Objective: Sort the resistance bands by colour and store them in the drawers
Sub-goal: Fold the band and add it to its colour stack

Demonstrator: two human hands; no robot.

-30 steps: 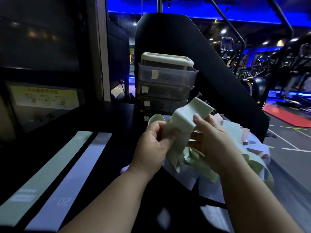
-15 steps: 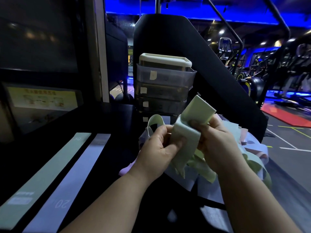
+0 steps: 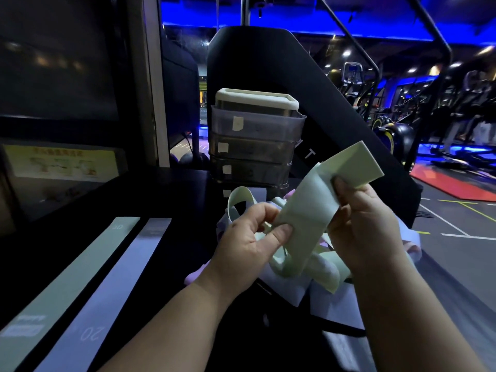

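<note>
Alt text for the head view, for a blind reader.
The left hand and right hand hold a pale green resistance band above a tangled pile of bands. A drawer stack stands behind; a flat green band and a lilac band lie at left on the dark surface.

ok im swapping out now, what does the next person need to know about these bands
Left hand: pinches the lower part of a pale green band.
Right hand: grips the same band higher up, its folded end sticking out above.
Done: a flat green band and a flat lilac band lie side by side on the dark table.
A tangled pile of green, lilac and pink bands sits under the hands. The drawer unit stands behind it; its contents cannot be made out.
Left: untangle, sort the pile, store by colour.
</note>
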